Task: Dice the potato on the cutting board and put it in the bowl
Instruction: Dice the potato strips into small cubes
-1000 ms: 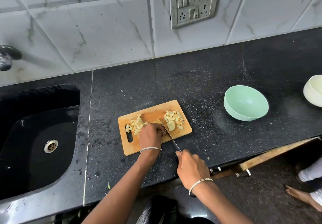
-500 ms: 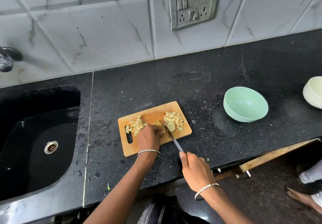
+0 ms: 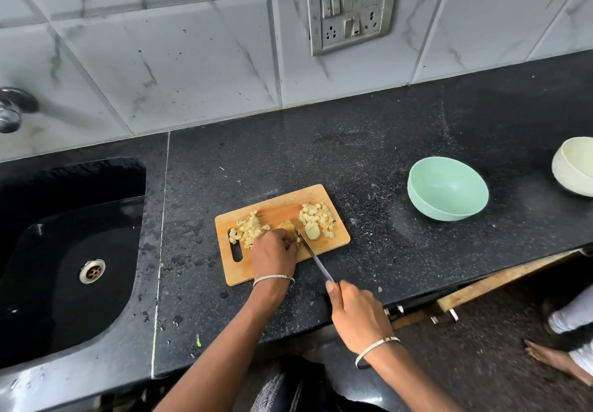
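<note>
While my left hand [image 3: 274, 256] pressed down, fingers curled, on an uncut piece of potato [image 3: 287, 226] at the middle of the wooden cutting board [image 3: 330, 245], my right hand [image 3: 357, 312] gripped the knife [image 3: 313, 256] handle, blade tip at that piece. Diced potato lay in two heaps on the board: left heap [image 3: 248, 230] near the handle slot, right heap [image 3: 317, 219] towards the far right corner. Green bowl [image 3: 447, 192]: well to the right on the black counter [image 3: 369, 142], holding nothing. Cream bowl [image 3: 574, 164]: at the right edge. Sink [image 3: 64, 251]: left.
</note>
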`<state>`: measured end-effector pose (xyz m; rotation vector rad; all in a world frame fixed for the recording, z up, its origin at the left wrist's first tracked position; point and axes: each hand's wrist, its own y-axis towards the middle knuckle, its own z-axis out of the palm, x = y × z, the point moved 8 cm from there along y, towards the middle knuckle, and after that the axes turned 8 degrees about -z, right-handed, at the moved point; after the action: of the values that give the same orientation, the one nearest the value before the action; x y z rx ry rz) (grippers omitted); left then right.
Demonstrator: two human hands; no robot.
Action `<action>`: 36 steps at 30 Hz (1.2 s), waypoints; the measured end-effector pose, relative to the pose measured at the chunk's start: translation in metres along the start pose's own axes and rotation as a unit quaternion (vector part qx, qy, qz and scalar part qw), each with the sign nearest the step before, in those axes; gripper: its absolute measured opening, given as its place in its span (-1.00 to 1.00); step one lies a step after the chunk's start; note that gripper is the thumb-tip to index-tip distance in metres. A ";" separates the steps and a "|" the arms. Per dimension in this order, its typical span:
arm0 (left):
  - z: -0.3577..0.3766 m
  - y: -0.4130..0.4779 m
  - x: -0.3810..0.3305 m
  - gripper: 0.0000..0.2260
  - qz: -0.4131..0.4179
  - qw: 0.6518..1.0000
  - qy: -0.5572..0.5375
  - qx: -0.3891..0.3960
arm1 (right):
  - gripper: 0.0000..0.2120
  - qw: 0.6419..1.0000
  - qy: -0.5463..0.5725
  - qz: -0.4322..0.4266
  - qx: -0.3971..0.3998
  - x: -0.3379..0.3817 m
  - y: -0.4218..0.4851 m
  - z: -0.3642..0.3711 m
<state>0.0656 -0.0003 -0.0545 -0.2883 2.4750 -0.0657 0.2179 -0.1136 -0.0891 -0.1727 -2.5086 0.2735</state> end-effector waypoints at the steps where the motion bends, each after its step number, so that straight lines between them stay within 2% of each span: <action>1: 0.000 0.000 0.000 -0.93 -0.001 1.000 -0.001 0.000 | -0.65 1.000 -0.003 -0.001 -0.001 0.000 0.000 -0.001; 14: 0.001 0.003 0.006 -0.86 -0.020 0.999 -0.031 0.008 | -0.65 1.000 -0.015 -0.006 -0.005 0.002 -0.006 -0.004; 22: 0.001 0.005 0.006 -0.92 -0.028 0.999 -0.023 0.002 | -0.64 0.999 -0.049 0.010 0.003 0.010 -0.008 -0.001; 25: 0.001 0.006 0.006 -0.93 -0.017 1.000 -0.020 -0.004 | -0.65 0.999 -0.044 0.004 0.009 0.010 -0.008 0.000; 30: 0.002 0.006 0.005 -0.96 -0.015 1.000 -0.001 -0.009 | -0.64 0.994 -0.101 -0.011 -0.028 0.005 -0.020 -0.016; 36: 0.019 0.001 -0.009 -0.96 0.053 0.998 0.018 0.032 | -0.66 0.995 -0.093 0.004 -0.027 -0.010 -0.006 -0.025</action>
<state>0.0837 0.0033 -0.0641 -0.1308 2.5143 -0.1054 0.2396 -0.1171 -0.0736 -0.1869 -2.7018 0.2351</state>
